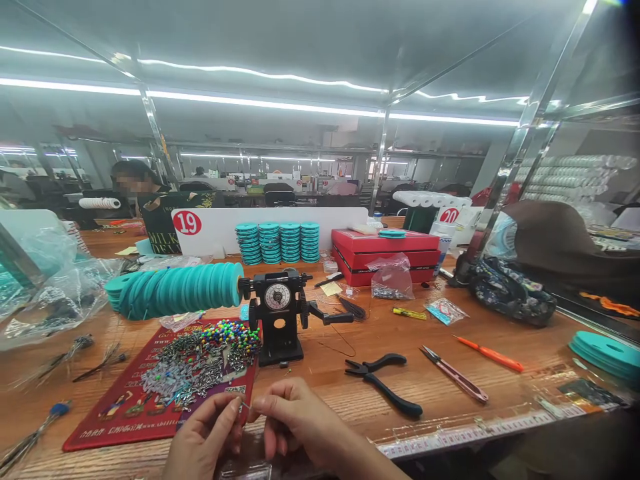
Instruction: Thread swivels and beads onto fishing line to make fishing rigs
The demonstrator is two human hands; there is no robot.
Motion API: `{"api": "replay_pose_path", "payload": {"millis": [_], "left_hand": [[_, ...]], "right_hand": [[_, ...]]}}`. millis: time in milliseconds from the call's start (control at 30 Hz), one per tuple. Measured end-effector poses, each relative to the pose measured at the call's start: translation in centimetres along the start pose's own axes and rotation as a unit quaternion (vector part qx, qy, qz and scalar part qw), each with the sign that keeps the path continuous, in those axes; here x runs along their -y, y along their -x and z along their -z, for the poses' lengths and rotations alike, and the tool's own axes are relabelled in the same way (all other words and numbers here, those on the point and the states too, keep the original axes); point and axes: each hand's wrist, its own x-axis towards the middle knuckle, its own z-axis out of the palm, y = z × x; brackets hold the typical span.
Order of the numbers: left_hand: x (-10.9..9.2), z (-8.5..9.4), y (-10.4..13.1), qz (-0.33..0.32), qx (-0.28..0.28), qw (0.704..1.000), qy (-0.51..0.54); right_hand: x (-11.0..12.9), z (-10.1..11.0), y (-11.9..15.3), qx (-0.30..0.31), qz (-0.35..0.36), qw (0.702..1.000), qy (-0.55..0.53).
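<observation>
The left hand (206, 430) pinches a small pale piece (245, 404) near the front of a wooden table (493, 320); the right hand (303, 413) closes its fingertips just beside it, what they grip impossible to tell. A red mat (117, 419) of beads (231, 333) lies left, pliers (397, 398) right, a cranked machine (277, 323) beyond.

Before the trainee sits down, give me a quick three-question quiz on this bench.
1. True or false: the right hand is nearer the black pliers than the left hand is.
2. Which lies between the pliers and the orange tool? A) Red mat B) Pink-handled tool C) Red box
3. Fill in: the white board behind the stacked turquoise discs bears the number ___.
Key: 1 true; 2 B; 3 19.
</observation>
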Motion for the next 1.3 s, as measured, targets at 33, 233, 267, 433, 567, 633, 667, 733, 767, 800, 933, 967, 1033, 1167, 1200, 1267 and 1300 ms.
{"api": "replay_pose_path", "payload": {"millis": [33,233,267,433,567,633,667,733,767,800,933,967,1033,1167,1200,1267,1300], "left_hand": [[0.0,0.0,0.1,0.001,0.005,1.000,-0.010],[0.2,0.1,-0.1,-0.020,0.016,0.999,-0.035],[0.2,0.2,-0.2,-0.023,0.017,0.999,-0.038],[0.2,0.4,-0.3,-0.046,0.017,0.996,-0.070],[0.1,0.6,-0.1,-0.057,-0.001,0.995,-0.088],[-0.1,0.9,-0.2,-0.062,-0.014,0.994,-0.093],[-0.3,1.2,-0.4,-0.063,-0.021,0.993,-0.099],[-0.9,2.0,-1.0,-0.074,-0.041,0.987,-0.138],[-1.4,2.5,-1.4,-0.091,-0.048,0.978,-0.182],[-1.9,3.1,-1.9,-0.118,-0.055,0.963,-0.236],[-3.9,5.5,-3.9,-0.217,-0.064,0.897,-0.379],[-4.1,5.9,-4.2,-0.221,-0.068,0.895,-0.381],[-4.3,6.4,-4.6,-0.216,-0.074,0.898,-0.376],[-3.8,5.9,-4.1,-0.191,-0.043,0.916,-0.350],[-3.5,5.6,-3.8,-0.184,-0.033,0.922,-0.339],[-3.1,5.0,-3.3,-0.172,-0.015,0.933,-0.316],[-2.9,4.8,-3.1,-0.169,-0.010,0.938,-0.304]], "right_hand": [[0.0,0.0,0.0,-0.004,0.003,1.000,0.007],[0.3,-0.4,-0.3,-0.031,0.013,0.998,0.048],[0.3,-0.5,-0.4,-0.039,0.016,0.998,0.051],[-0.4,-0.8,-1.0,-0.062,0.015,0.995,0.083],[-1.2,-0.7,-1.2,-0.053,0.018,0.990,0.127],[-1.5,-0.7,-1.1,-0.052,0.013,0.988,0.146],[-1.6,-0.7,-1.0,-0.049,0.007,0.986,0.157],[-1.7,-0.6,-0.9,-0.048,-0.007,0.983,0.175],[-1.7,-0.4,-0.8,-0.052,-0.013,0.982,0.181],[-1.7,-0.2,-0.7,-0.055,-0.019,0.982,0.181],[-0.7,0.8,-0.2,-0.131,0.006,0.977,0.167],[-0.4,0.9,-0.1,-0.163,0.024,0.974,0.157],[0.3,0.8,-0.1,-0.201,0.058,0.970,0.124],[0.7,-1.0,-1.2,-0.158,0.107,0.974,0.124],[0.6,-1.6,-1.7,-0.137,0.107,0.976,0.134],[0.2,-2.6,-2.8,-0.092,0.075,0.982,0.144],[0.0,-2.9,-3.2,-0.077,0.058,0.984,0.149]]}}
